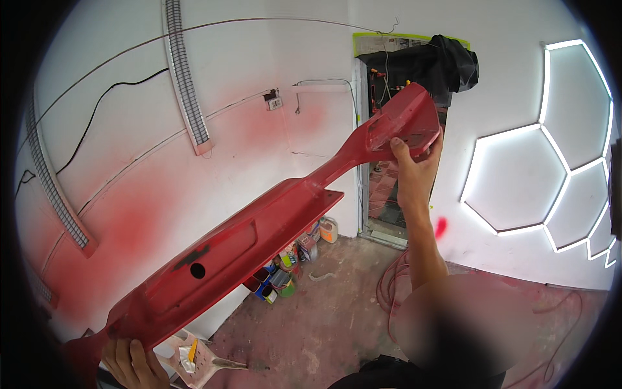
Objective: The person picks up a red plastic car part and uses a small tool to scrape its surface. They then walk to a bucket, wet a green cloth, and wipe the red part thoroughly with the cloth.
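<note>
A long red body panel (227, 249), looking like a vehicle part, slants across the view from lower left to upper right. Its upper end widens into a flared piece, and near its lower half are a round hole and a dark scuffed patch. My right hand (418, 172) grips the flared upper end, thumb on the near face and fingers around the edge. At the lower left, my left hand (133, 363) has its fingers curled over the panel's bottom edge. The panel is held up off the floor; its far lower end runs into the dark rim.
Below the panel stands a pinkish plastic chair (201, 366) with a yellow-handled item on it. Paint cans and bottles (282, 279) line the wall. A red hose (389, 292) coils on the stained floor. Behind are a doorway (389, 207) with black sheeting and hexagonal lights (515, 136).
</note>
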`<state>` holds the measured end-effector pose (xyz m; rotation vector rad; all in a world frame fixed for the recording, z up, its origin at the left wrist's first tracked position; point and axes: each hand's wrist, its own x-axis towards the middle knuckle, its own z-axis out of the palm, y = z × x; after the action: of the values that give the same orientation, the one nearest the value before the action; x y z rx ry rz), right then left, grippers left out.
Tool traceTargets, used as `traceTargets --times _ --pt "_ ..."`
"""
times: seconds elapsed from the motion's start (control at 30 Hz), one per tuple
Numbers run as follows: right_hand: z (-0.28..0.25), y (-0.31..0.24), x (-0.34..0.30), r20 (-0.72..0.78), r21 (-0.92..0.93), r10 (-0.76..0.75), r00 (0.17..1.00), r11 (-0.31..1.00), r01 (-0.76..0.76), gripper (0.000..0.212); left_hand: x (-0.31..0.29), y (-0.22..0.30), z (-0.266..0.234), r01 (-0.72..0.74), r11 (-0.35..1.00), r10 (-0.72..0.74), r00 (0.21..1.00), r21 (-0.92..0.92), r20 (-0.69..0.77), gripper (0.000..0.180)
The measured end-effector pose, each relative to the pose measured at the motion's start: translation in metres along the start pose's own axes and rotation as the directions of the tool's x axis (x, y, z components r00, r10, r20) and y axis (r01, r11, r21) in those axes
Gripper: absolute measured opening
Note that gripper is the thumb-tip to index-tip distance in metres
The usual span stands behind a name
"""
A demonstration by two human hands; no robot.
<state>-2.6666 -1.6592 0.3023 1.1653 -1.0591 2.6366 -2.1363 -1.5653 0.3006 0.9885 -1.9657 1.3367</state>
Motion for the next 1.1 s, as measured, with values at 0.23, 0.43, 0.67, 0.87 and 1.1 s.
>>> traceTargets --times 0.23,0.43,0.67,0.87,1.1 --pt "0.01 0.024 -0.007 -0.079 -0.03 -0.083 0.993 0.996 0.081 0.094 0.006 -0.007 0.028 -0.081 0.996 0.076 0.987 -0.033 -0.139 0.023" --pt "0.02 0.03 -0.011 -0.124 0.049 -0.059 0.991 0.997 0.065 0.093 0.011 -0.011 0.032 -0.111 0.993 0.104 0.979 -0.028 -0.173 0.028" --pt "0.03 0.032 -0.013 -0.138 0.019 -0.075 0.988 0.997 0.078 0.089 0.006 -0.013 0.032 -0.087 0.995 0.092 0.986 0.039 -0.142 0.033" --pt "0.024 0.03 -0.007 -0.103 0.041 -0.05 0.993 0.998 0.054 0.097 0.004 -0.014 0.03 -0.087 0.996 0.089 0.99 0.018 -0.113 0.036" --pt "0.02 0.001 0.002 0.03 -0.053 -0.004 1.0 0.999 0.005 0.096 0.014 -0.008 0.013 -0.036 0.999 0.037 0.994 0.017 -0.099 0.035"
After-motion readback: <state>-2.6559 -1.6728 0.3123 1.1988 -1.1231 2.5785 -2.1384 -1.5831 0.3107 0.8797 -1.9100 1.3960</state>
